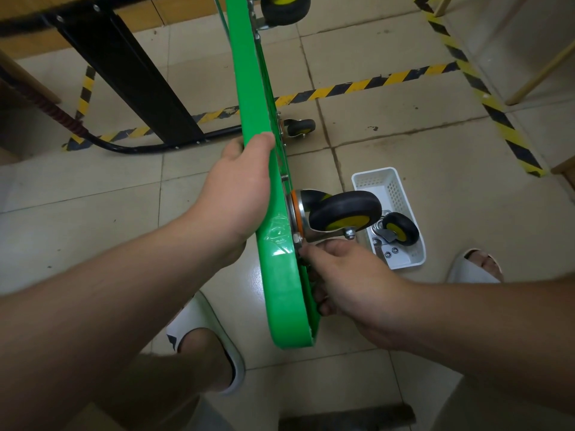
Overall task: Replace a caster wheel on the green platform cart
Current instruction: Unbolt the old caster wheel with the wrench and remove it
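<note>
The green platform cart (280,275) stands on its edge, running from top centre down to the floor between my feet. My left hand (239,188) grips its upper edge. A black and yellow caster wheel (345,214) sticks out from the cart's underside on the right. Just below that caster's mounting plate, my right hand (351,275) has its fingertips pinched at the plate's lower corner; what they pinch is hidden. Two more casters show farther along the cart, one (300,127) at mid-height and one (284,7) at the top.
A white perforated basket (392,185) on the tiled floor holds a spare caster (399,228) and a few nuts (391,252). A black table leg (130,79) and black hose stand at left. Yellow-black tape marks the floor. My slippered feet flank the cart.
</note>
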`<state>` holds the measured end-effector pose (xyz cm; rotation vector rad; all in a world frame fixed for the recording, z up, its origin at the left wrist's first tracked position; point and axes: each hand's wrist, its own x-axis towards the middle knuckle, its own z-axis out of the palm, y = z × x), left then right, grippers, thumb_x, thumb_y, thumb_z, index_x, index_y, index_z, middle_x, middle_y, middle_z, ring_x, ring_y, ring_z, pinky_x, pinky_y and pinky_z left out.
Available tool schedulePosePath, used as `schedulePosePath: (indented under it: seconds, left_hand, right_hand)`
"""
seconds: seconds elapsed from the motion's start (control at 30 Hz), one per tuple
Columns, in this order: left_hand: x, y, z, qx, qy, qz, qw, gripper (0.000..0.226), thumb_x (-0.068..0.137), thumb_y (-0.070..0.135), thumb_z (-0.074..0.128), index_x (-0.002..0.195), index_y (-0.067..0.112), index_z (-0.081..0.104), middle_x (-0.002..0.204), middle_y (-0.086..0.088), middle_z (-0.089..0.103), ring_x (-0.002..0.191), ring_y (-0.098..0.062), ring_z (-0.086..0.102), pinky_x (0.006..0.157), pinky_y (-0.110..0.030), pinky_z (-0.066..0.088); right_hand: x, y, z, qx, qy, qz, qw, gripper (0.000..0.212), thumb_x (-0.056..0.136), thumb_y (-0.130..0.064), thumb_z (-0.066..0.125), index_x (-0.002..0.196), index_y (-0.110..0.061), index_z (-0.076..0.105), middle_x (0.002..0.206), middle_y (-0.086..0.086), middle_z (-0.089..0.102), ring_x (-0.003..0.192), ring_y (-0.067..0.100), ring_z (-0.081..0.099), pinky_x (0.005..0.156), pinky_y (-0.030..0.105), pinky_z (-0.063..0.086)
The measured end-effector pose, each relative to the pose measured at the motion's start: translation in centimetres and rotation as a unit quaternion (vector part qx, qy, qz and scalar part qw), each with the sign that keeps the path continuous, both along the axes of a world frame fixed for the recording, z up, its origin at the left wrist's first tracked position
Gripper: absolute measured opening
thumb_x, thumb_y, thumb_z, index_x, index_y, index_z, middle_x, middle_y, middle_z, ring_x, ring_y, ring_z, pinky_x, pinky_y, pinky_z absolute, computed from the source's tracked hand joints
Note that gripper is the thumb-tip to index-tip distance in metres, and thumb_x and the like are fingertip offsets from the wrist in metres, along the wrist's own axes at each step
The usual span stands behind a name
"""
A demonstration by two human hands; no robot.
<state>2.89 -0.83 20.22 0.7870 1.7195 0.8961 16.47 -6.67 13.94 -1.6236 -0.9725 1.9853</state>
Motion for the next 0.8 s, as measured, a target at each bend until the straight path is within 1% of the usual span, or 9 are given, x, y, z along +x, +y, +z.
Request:
schedulePosePath:
  seconds: [0.1, 0.2, 0.27, 0.4, 0.5, 0.57, 0.63, 0.73, 0.8]
  left_hand:
    - [-0.1, 0.1, -0.1, 0.000, 0.001, -0.002, 1.000, 0.049, 0.091, 0.050, 0.050, 0.134, 0.026, 0.055, 0.111, -0.004, 0.072, 0.094, -0.028, 0.072, 0.089, -0.053, 0.057]
    - [-0.1, 0.1, -0.1, -0.001, 0.002, -0.011, 1.000, 0.057, 0.083, 0.055, 0.049, 0.133, 0.027, 0.055, 0.111, -0.003, 0.072, 0.095, -0.028, 0.072, 0.090, -0.053, 0.057]
    - [-0.2, 0.1, -0.1, 0.000, 0.002, -0.015, 1.000, 0.061, 0.080, 0.056, 0.049, 0.133, 0.028, 0.055, 0.112, -0.003, 0.072, 0.096, -0.028, 0.072, 0.090, -0.052, 0.057]
    - [-0.2, 0.2, -0.2, 0.003, -0.001, -0.014, 1.000, 0.062, 0.078, 0.056, 0.049, 0.132, 0.027, 0.056, 0.112, -0.003, 0.072, 0.097, -0.029, 0.072, 0.090, -0.053, 0.056]
    - [-0.3, 0.2, -0.3, 0.004, 0.002, -0.013, 1.000, 0.062, 0.079, 0.056, 0.049, 0.133, 0.027, 0.056, 0.113, -0.004, 0.071, 0.096, -0.029, 0.071, 0.089, -0.053, 0.057]
    - [-0.3, 0.2, -0.4, 0.005, 0.006, -0.014, 1.000, 0.061, 0.080, 0.056, 0.049, 0.133, 0.028, 0.055, 0.112, -0.004, 0.071, 0.096, -0.029, 0.071, 0.089, -0.053, 0.057]
    - [-0.2, 0.2, -0.4, 0.005, 0.006, -0.015, 1.000, 0.059, 0.081, 0.056, 0.048, 0.133, 0.028, 0.055, 0.112, -0.004, 0.071, 0.096, -0.029, 0.071, 0.089, -0.053, 0.057]
    - [-0.3, 0.2, -0.4, 0.006, 0.008, -0.016, 1.000, 0.057, 0.084, 0.055, 0.048, 0.134, 0.028, 0.055, 0.112, -0.004, 0.071, 0.096, -0.028, 0.071, 0.089, -0.052, 0.057]
    - [-0.3, 0.2, -0.4, 0.004, 0.005, -0.017, 1.000, 0.059, 0.083, 0.056, 0.048, 0.135, 0.029, 0.054, 0.113, -0.004, 0.071, 0.097, -0.028, 0.071, 0.090, -0.052, 0.057]
  right_hand:
    - [0.0, 0.0, -0.3, 0.011, -0.005, -0.008, 1.000, 0.026, 0.100, -0.032, 0.059, 0.104, -0.007, 0.066, 0.078, 0.007, 0.060, 0.059, 0.015, 0.054, 0.052, 0.029, 0.045]
    - [-0.2, -0.3, -0.4, 0.016, 0.026, -0.026, 0.999, 0.014, 0.102, -0.020, 0.057, 0.103, -0.011, 0.068, 0.074, 0.000, 0.062, 0.056, 0.012, 0.051, 0.051, 0.027, 0.043]
    - [-0.2, -0.4, -0.6, 0.011, 0.038, -0.031, 0.999, 0.013, 0.102, -0.017, 0.055, 0.102, -0.014, 0.068, 0.075, -0.001, 0.063, 0.057, 0.013, 0.051, 0.051, 0.028, 0.042]
    - [-0.2, -0.2, -0.8, -0.034, 0.039, -0.039, 0.998, 0.017, 0.097, -0.030, 0.059, 0.105, -0.017, 0.067, 0.079, 0.004, 0.057, 0.060, 0.018, 0.052, 0.053, 0.031, 0.043]
    - [-0.1, -0.2, -0.9, -0.026, 0.025, -0.027, 0.999, 0.027, 0.097, -0.041, 0.061, 0.102, -0.016, 0.068, 0.080, 0.006, 0.059, 0.064, 0.021, 0.054, 0.057, 0.034, 0.045]
    - [-0.1, -0.2, -1.0, -0.014, 0.017, -0.019, 1.000, 0.030, 0.097, -0.042, 0.061, 0.100, -0.014, 0.069, 0.079, 0.008, 0.061, 0.065, 0.021, 0.055, 0.059, 0.035, 0.046]
    - [0.0, -0.2, -1.2, -0.007, 0.018, -0.022, 1.000, 0.028, 0.098, -0.038, 0.061, 0.101, -0.011, 0.068, 0.078, 0.006, 0.061, 0.065, 0.019, 0.055, 0.060, 0.035, 0.047]
    - [-0.1, -0.4, -1.3, 0.000, 0.036, -0.033, 0.999, 0.017, 0.100, -0.027, 0.059, 0.103, -0.013, 0.069, 0.077, 0.002, 0.062, 0.063, 0.015, 0.053, 0.061, 0.035, 0.045]
    - [-0.2, -0.4, -1.4, -0.001, 0.054, -0.039, 0.998, 0.015, 0.100, -0.018, 0.057, 0.106, -0.014, 0.069, 0.083, 0.004, 0.065, 0.064, 0.017, 0.053, 0.063, 0.037, 0.046]
